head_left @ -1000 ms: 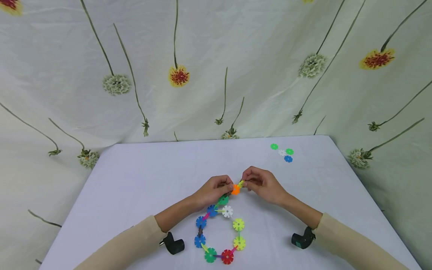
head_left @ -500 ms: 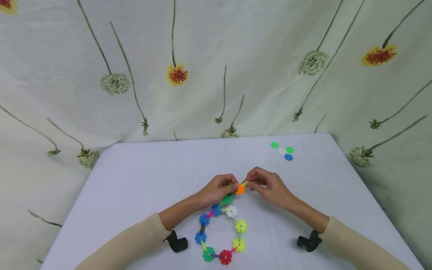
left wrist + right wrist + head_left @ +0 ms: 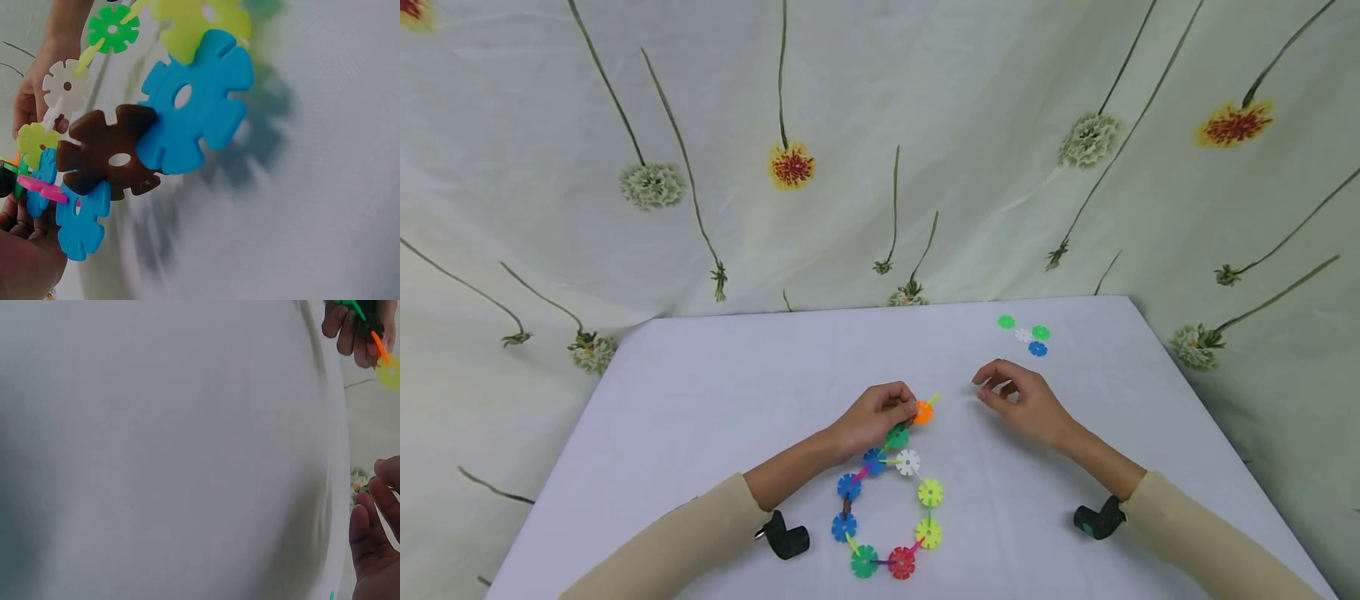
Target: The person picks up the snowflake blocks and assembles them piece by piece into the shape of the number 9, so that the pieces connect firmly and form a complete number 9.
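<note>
My left hand (image 3: 872, 419) pinches the upper end of a chain of slotted plastic flower discs, around a dark brown disc. Just past the fingertips an orange disc (image 3: 923, 412) stands out, with a yellow disc (image 3: 936, 399) seen edge-on fixed to it. Below, a green disc (image 3: 897, 436) joins the held end to a ring of blue, white, yellow, red and green discs. In the left wrist view a brown disc (image 3: 106, 150) and a blue disc (image 3: 194, 103) of the ring look large. My right hand (image 3: 1024, 402), fingers loosely bent and holding nothing, hovers right of the chain.
Several loose discs, including a blue disc (image 3: 1037, 348) and a white disc (image 3: 1024, 335), lie at the back right of the white table (image 3: 760, 367). A hanging flowered cloth (image 3: 850, 233) stands behind the table. Black wrist devices (image 3: 788, 537) sit below both forearms.
My right hand has let go of the yellow disc and moved off to the right. My left hand still grips the chain and has shifted only slightly.
</note>
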Demonstrator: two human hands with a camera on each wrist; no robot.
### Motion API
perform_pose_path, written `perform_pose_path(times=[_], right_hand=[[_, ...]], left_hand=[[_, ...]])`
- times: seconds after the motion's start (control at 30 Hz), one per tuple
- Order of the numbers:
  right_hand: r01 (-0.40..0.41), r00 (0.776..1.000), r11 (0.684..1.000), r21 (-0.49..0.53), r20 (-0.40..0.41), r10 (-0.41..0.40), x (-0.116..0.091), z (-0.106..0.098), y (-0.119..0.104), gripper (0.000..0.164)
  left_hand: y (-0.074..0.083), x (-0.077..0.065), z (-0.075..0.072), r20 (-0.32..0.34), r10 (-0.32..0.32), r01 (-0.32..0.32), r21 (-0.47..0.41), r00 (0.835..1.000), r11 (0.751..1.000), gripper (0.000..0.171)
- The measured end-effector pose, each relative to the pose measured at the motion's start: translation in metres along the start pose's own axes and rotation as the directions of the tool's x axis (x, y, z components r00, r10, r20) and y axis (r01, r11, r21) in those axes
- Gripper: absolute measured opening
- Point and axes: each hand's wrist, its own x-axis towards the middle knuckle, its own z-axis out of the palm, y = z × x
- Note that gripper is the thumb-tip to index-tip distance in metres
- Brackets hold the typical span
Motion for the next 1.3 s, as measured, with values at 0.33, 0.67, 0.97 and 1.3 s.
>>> perform_pose_path(times=[0.33, 0.67, 0.97, 1.3], right_hand=[[-0.159, 0.981, 0.978, -0.136, -0.131, 0.142, 0.006, -0.031, 0.039, 0.02], [-0.284, 0.945, 0.932, -0.225, -0.228, 0.233, 0.013, -0.064, 0.057, 0.029], [-0.352, 0.93, 0.884, -0.308, -0.218, 0.295, 0.025, -0.069, 0.068, 0.038], [-0.335, 0.938, 0.89, -0.309, -0.194, 0.286, 0.037, -0.068, 0.068, 0.035]], left_hand=[[-0.002, -0.004, -0.005, -0.001, 0.005, -0.005, -0.022, 1.0, 1.0, 0.021], [-0.003, -0.007, -0.006, -0.006, 0.01, -0.01, -0.018, 1.0, 1.0, 0.021], [-0.006, -0.008, -0.007, -0.007, -0.008, 0.008, -0.023, 1.0, 1.0, 0.022], [-0.005, -0.009, -0.008, -0.007, -0.014, 0.013, -0.028, 1.0, 1.0, 0.022]])
